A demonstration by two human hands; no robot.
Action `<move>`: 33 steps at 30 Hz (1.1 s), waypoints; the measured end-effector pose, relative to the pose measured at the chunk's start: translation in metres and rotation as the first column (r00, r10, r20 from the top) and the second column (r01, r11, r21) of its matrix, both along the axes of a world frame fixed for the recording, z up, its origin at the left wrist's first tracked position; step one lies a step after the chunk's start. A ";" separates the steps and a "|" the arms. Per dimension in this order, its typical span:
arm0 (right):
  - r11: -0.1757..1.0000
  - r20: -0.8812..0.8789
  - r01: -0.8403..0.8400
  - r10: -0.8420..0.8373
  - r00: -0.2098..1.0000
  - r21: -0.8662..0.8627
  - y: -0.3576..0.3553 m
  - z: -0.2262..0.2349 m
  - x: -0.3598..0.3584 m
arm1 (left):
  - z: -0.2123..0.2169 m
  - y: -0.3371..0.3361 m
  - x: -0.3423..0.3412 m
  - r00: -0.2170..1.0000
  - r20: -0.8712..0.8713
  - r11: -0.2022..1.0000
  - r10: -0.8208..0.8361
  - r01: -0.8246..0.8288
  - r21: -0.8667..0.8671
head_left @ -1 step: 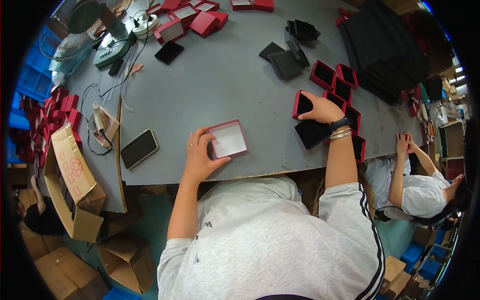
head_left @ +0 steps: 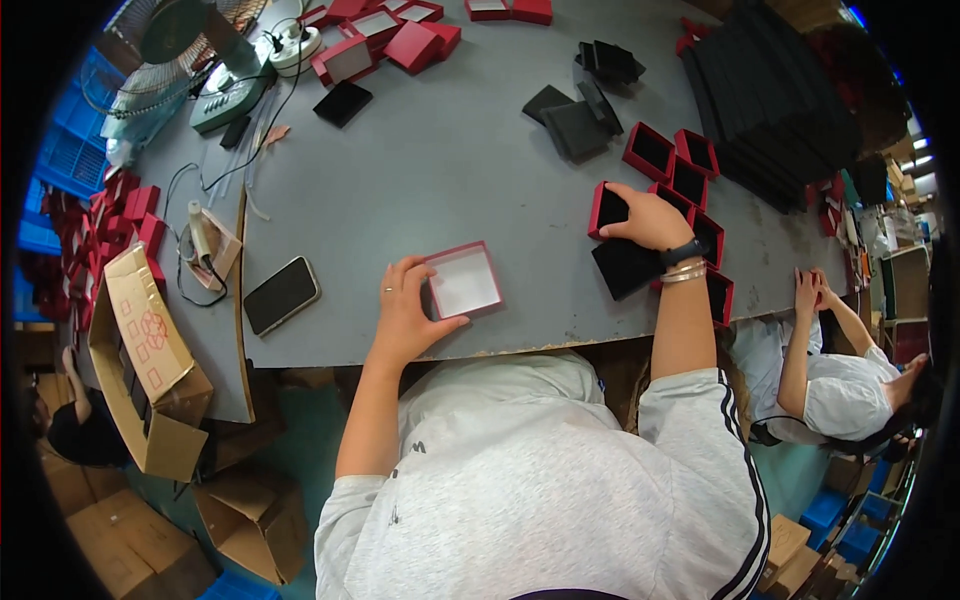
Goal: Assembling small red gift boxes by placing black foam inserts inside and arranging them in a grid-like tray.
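My left hand (head_left: 408,312) curls round the near left corner of a red-rimmed box with a white inside (head_left: 466,281). Its fingers touch the left wall and its thumb lies along the near edge. Off to the right, my right hand (head_left: 651,222) grips a red box with a black insert (head_left: 608,212), thumb on the near side and fingers at the far side. A flat black pad (head_left: 625,268) lies just below that hand. Several more red boxes with black inserts (head_left: 689,181) are grouped beside it, some partly hidden by my hand and wrist.
Loose black pads (head_left: 578,130) lie beyond my right hand, near a tall black stack (head_left: 770,110). A phone (head_left: 282,296) is on the left, with a cardboard box (head_left: 150,370) past it. Red boxes (head_left: 415,47) and a fan (head_left: 230,95) stand far back. A co-worker (head_left: 850,390) sits right.
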State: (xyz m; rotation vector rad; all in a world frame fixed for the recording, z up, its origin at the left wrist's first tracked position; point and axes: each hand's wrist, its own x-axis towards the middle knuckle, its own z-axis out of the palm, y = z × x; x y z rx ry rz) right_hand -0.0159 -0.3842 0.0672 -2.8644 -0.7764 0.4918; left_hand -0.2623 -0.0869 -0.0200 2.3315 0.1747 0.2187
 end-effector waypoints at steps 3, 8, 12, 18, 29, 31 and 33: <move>0.781 -0.181 0.140 -0.035 0.983 0.608 0.033 0.005 -0.034 | -0.001 -0.014 -0.005 1.000 -0.022 1.000 -0.020 0.020 0.003; 0.718 -0.215 0.142 0.011 0.977 0.681 0.095 -0.053 -0.095 | -0.011 -0.036 -0.007 0.996 0.067 0.995 -0.059 0.053 0.090; 0.802 -0.092 0.042 0.016 0.996 0.596 0.117 -0.065 -0.121 | -0.010 -0.033 -0.005 0.997 0.060 0.998 -0.047 0.044 0.055; 0.884 0.497 -0.290 0.077 0.864 0.367 0.124 -0.082 -0.139 | -0.008 -0.033 -0.007 0.991 0.112 0.987 -0.073 0.055 0.152; 0.853 0.267 -0.476 0.418 0.868 0.212 0.064 -0.062 -0.198 | -0.009 -0.033 -0.004 0.993 0.091 0.991 -0.069 0.057 0.123; 0.863 0.242 -0.475 0.431 0.869 0.171 0.068 -0.059 -0.197 | -0.009 -0.033 -0.005 0.992 0.111 0.991 -0.067 0.053 0.121; 0.870 0.222 -0.474 0.439 0.870 0.135 0.075 -0.054 -0.192 | -0.011 -0.032 -0.007 0.994 0.079 0.980 -0.072 0.056 0.189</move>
